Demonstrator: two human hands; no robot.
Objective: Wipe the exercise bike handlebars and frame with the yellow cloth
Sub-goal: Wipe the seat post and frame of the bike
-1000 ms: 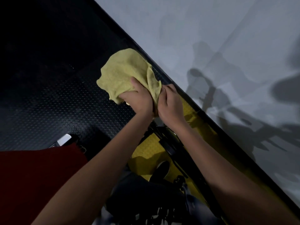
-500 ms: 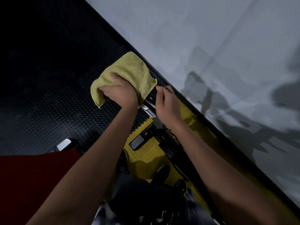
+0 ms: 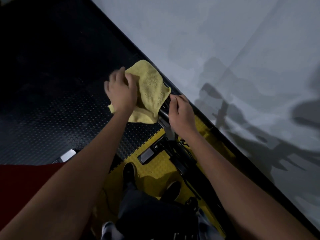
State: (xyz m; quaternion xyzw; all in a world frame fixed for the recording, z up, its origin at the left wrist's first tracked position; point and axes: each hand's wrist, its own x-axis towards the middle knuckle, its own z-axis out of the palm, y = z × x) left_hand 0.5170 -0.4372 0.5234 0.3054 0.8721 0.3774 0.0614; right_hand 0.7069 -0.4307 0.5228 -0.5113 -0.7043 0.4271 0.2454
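Note:
The yellow cloth [image 3: 152, 87] is draped over the end of the exercise bike's black handlebar [image 3: 163, 114]. My left hand [image 3: 121, 92] lies on the cloth's left side, its blurred fingers curled over the cloth. My right hand [image 3: 180, 113] grips the bare handlebar just right of the cloth, thumb and forefinger close to the cloth's edge. Below the hands the dark bike frame [image 3: 183, 163] runs down toward me. The part of the handlebar under the cloth is hidden.
A yellow mat [image 3: 155, 168] lies under the bike on black studded flooring [image 3: 52, 118]. A grey wall [image 3: 225, 49] rises close on the right. My dark shoes [image 3: 129, 172] stand on the mat. A red surface [image 3: 26, 184] and a silver part [image 3: 66, 155] sit at the left.
My left hand has slid with the cloth along the handlebar, and the cloth now spreads wider to the right. My right hand stays on the bar.

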